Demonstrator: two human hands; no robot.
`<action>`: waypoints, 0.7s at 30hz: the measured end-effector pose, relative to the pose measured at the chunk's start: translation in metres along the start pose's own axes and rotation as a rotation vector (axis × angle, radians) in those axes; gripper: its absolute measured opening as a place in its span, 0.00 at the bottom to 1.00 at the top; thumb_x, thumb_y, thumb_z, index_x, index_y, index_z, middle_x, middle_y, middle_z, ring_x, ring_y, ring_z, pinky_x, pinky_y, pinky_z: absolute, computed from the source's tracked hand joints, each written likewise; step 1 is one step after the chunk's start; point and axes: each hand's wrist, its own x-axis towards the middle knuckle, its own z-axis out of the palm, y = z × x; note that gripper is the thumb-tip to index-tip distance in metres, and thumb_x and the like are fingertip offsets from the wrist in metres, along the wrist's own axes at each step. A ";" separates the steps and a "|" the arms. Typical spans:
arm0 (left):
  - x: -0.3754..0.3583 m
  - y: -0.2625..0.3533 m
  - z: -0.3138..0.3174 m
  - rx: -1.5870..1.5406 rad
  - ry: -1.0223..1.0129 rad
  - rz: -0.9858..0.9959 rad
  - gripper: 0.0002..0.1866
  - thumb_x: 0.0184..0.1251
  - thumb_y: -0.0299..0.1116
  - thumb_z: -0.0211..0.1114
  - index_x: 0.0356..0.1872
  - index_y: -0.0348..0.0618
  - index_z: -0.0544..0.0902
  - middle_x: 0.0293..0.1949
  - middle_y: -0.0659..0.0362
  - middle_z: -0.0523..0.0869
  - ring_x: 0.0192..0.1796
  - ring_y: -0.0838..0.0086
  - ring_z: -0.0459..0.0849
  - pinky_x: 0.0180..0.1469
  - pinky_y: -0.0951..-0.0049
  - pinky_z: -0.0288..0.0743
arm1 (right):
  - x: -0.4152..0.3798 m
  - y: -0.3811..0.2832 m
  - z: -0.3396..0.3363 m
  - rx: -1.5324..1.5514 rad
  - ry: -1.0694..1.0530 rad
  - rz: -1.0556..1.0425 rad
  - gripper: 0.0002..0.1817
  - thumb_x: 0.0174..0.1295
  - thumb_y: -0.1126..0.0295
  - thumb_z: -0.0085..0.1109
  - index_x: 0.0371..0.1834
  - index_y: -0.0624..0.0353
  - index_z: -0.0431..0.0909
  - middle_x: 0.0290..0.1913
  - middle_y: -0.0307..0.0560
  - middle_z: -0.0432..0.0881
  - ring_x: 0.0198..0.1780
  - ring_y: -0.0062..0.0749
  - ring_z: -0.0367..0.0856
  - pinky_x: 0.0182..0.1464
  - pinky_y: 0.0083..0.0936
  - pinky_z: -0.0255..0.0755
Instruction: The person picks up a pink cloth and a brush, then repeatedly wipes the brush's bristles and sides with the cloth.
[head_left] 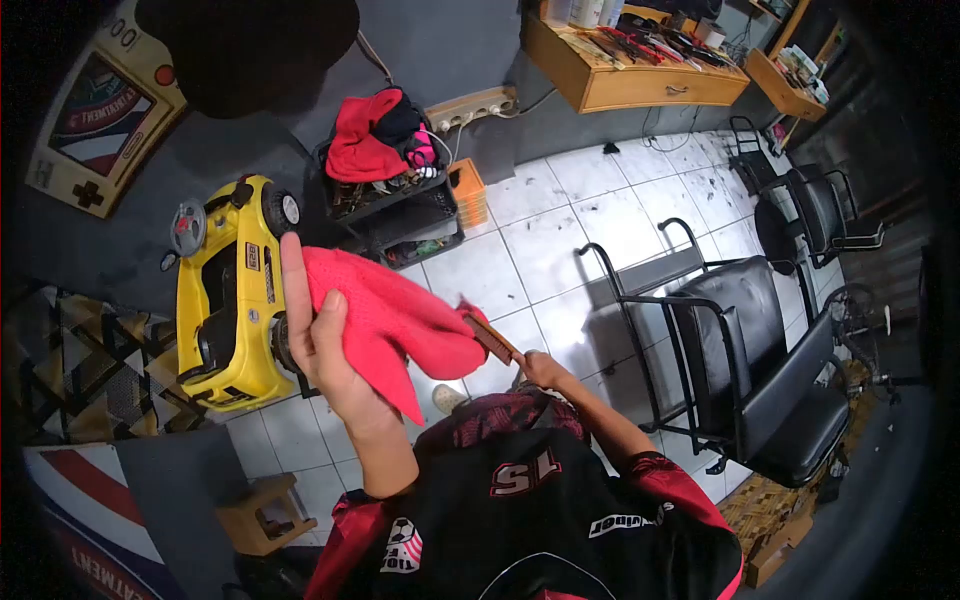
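Observation:
A red cloth point(385, 310) hangs from my left hand point(345, 385), its far end drooping to the right. The thumb presses on the cloth while one finger points straight up along its edge; the other fingers are hidden. In my right hand point(543, 370), closed around the handle, is a brown wooden brush point(493, 340). The brush head meets the right end of the cloth, partly covered by it.
A yellow toy car point(225, 310) stands at left, beside a black rack point(390, 205) piled with cloths. Black-framed chairs point(730, 320) occupy the right. Tools lie on a wooden drawer shelf point(640, 88) along the wall. Hair tufts dot the white tiles point(570, 235).

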 end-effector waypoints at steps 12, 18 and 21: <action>-0.016 -0.039 0.007 0.252 -0.372 0.055 0.39 0.51 0.18 0.60 0.67 0.33 0.54 0.47 0.62 0.64 0.48 0.79 0.65 0.54 0.82 0.59 | -0.033 -0.187 -0.101 0.799 0.083 -0.535 0.18 0.71 0.59 0.32 0.38 0.62 0.67 0.23 0.41 0.68 0.25 0.29 0.67 0.27 0.25 0.64; -0.007 0.005 0.010 0.092 -0.321 0.105 0.41 0.49 0.20 0.56 0.69 0.37 0.51 0.40 0.61 0.74 0.37 0.80 0.72 0.45 0.82 0.67 | 0.024 0.036 0.046 -0.140 -0.180 -0.553 0.18 0.68 0.59 0.37 0.53 0.51 0.71 0.34 0.60 0.79 0.36 0.54 0.80 0.40 0.44 0.73; -0.004 0.010 0.000 0.038 -0.235 0.084 0.43 0.47 0.21 0.55 0.69 0.38 0.49 0.42 0.60 0.76 0.39 0.79 0.73 0.46 0.81 0.68 | -0.010 0.055 0.018 -0.291 -0.342 -0.361 0.19 0.66 0.61 0.35 0.46 0.60 0.74 0.22 0.59 0.78 0.29 0.54 0.81 0.27 0.47 0.72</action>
